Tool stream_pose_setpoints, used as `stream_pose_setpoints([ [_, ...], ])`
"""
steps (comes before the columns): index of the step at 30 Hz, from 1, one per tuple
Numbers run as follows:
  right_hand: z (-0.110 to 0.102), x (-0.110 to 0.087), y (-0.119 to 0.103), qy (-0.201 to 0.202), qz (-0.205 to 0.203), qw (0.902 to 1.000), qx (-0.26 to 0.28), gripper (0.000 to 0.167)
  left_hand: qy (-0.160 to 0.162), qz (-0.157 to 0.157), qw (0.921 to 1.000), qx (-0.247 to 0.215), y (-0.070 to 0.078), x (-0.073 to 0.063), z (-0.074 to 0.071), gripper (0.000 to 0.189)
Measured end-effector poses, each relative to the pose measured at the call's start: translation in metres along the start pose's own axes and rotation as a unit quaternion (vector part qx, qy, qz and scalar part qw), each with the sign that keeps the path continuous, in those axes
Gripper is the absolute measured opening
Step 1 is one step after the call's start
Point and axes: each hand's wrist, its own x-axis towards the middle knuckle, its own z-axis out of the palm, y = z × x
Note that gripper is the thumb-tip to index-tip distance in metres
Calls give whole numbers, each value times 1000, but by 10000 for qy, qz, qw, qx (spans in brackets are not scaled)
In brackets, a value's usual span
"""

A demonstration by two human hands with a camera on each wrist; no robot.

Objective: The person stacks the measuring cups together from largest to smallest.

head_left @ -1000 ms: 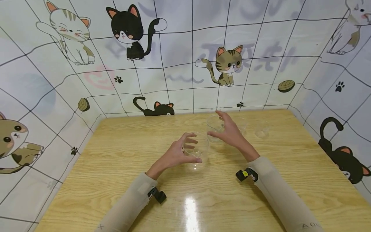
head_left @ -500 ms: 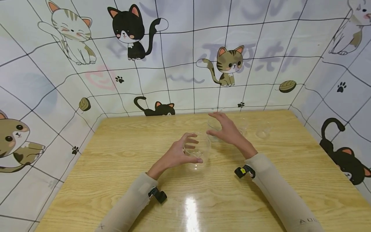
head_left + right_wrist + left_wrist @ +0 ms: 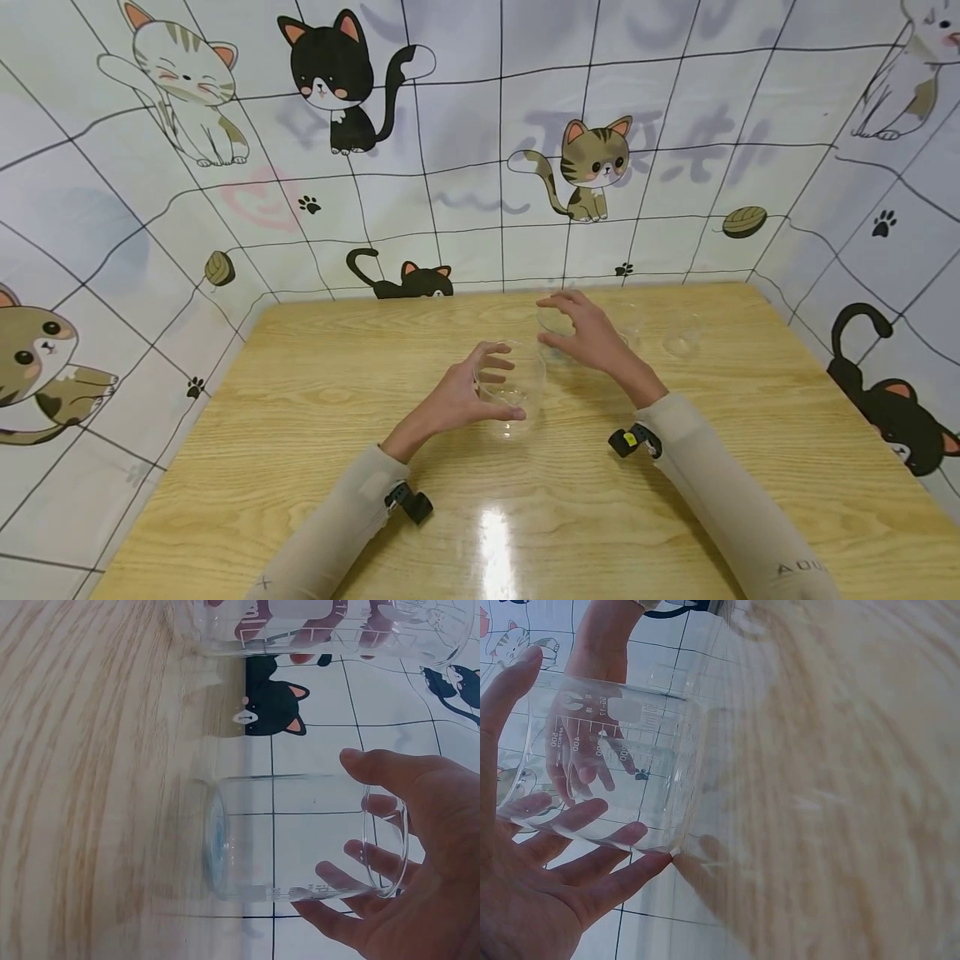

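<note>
My left hand [image 3: 459, 397] holds the large beaker [image 3: 513, 386], thumb on its near side and fingers curving round behind. My right hand [image 3: 592, 340] curves its fingers round the smaller beaker [image 3: 292, 840] near the rim; whether that thumb presses the glass, I cannot tell. The large beaker stands on the table [image 3: 337, 500], and the smaller one stands beyond it and to its right, apart from it. Both look like thin, clear glass, so I expect them to be light, stiff, slick and easily chipped; I'd hold each low on the wall with an even, gentle squeeze and spare the rims. Both stand upright, mouths up, long axes vertical, the smaller clearly taller than wide. The large beaker's scale reads backward from my left wrist, so I judge its print faces away from there. Farther right of the large beaker, past my right wrist, stand a partly hidden glass vessel [image 3: 632, 319] and another small glass [image 3: 681, 340].
</note>
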Motion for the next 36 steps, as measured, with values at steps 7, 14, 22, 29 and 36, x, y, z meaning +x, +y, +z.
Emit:
stream_pose_setpoints([
  [7, -2, -3, 0, -39, 6, 10000, -62, 54, 11, 19, 10000, -13, 1, -1, 0, 96],
  [14, -4, -6, 0, -70, -64, 9999, -77, 54, -5, -6, 10000, -50, 1, -1, 0, 96],
  [22, -7, -12, -3, -288, 88, 9994, -148, 59, 13, -20, 10000, -5, -1, 0, 1, 94],
  [29, -9, -18, -7, -308, 99, 9991, -267, 59, 30, 1, 10000, -41, -1, 0, 1, 95],
  [36, -12, -24, -10, -344, 84, 9989, -307, 59, 37, 3, 10000, -47, -2, -1, 1, 94],
])
